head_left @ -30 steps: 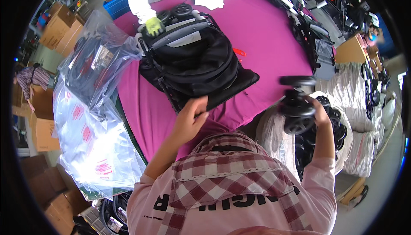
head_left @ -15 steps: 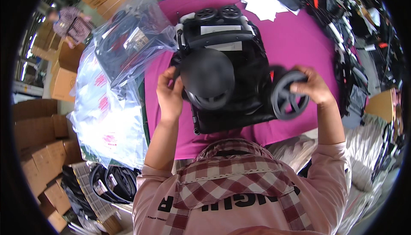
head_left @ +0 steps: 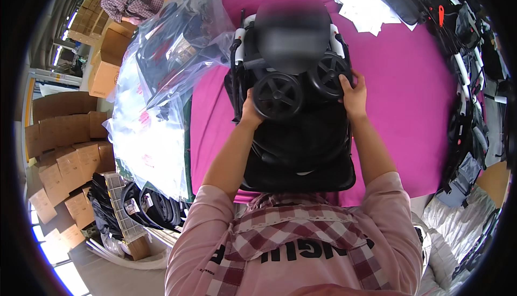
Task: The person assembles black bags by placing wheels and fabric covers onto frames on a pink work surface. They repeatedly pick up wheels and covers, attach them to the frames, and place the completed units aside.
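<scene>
A folded black stroller lies on the table in front of me, with white sections on its frame tubes. Two black spoked wheels sit side by side over its middle. My left hand is closed around the near-left edge of the left wheel, its fingertips partly hidden behind it. On the other side, my right hand grips the outer edge of the right wheel, thumb on the rim. The stroller's far part is blurred, so its details cannot be made out.
Clear plastic bags, one holding dark parts, cover the table's left side. White papers lie on the magenta tablecloth at the back right. Stroller frames line the right. Cardboard boxes and another person are at left.
My right hand has come inward from the right with the wheel it held. My left hand has shifted onto a wheel's edge. Both wheels now sit close together over the stroller.
</scene>
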Available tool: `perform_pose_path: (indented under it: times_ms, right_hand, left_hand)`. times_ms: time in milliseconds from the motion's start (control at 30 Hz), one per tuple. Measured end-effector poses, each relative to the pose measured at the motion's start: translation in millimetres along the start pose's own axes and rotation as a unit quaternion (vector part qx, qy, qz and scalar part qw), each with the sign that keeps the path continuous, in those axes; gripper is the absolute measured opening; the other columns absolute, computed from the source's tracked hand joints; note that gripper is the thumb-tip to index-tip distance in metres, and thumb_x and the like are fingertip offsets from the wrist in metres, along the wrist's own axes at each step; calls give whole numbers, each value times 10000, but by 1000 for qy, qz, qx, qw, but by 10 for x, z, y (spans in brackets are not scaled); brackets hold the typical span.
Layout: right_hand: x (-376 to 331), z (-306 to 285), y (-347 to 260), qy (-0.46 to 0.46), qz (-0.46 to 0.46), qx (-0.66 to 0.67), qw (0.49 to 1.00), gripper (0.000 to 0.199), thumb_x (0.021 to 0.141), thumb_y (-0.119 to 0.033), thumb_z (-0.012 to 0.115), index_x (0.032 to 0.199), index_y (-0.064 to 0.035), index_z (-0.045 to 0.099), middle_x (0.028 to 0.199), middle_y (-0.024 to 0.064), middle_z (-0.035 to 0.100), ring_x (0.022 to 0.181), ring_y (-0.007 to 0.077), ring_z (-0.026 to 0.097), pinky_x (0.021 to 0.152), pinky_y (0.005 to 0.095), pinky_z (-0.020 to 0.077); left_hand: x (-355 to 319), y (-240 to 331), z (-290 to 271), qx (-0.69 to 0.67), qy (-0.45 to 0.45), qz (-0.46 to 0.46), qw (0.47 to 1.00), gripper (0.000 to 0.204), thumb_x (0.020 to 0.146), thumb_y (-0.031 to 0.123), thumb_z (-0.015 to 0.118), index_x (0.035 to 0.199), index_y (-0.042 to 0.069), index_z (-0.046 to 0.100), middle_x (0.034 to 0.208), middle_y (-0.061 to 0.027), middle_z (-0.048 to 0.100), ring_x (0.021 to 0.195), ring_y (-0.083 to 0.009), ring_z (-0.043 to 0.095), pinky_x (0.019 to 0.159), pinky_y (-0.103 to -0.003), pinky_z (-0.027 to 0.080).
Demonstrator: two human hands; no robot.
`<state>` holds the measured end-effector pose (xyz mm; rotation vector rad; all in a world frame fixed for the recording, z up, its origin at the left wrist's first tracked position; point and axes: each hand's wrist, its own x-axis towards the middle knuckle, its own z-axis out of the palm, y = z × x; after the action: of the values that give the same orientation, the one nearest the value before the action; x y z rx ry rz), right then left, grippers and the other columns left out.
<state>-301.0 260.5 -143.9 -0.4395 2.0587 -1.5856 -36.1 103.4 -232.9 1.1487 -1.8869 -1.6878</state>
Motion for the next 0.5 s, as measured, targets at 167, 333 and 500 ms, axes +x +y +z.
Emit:
perform_pose_path:
  times_ms: [167, 333, 500]
  right_hand:
    - [3, -185, -73, -131, 2, -82, 988, 531, 863, -260, 686, 1296, -17, 497, 769, 86, 611, 482, 141, 535, 401, 273, 409]
    - [-6, -184, 30, -52, 66, -78, 993, 543, 864, -347, 671, 1291, -49, 519, 774, 84, 607, 499, 157, 546, 435, 291, 444]
    - [143, -307, 368, 7, 126, 45, 991, 448, 879, -389, 641, 1163, -48, 579, 720, 47, 569, 490, 142, 512, 427, 270, 428]
  left_hand:
    - [190, -890, -89, -315, -177, 39, 931, 528, 962, 328, 485, 1419, 79, 399, 1262, -116, 596, 1151, -281, 573, 989, -407, 466]
    - [79, -684, 467, 257, -109, 158, 947, 486, 941, 223, 528, 1391, 69, 426, 1188, -133, 631, 1113, -270, 598, 965, -370, 463]
    - [-128, 996, 666, 15, -127, 133, 983, 367, 982, 159, 460, 1343, 94, 473, 1325, -91, 547, 1285, -204, 467, 1086, -321, 357]
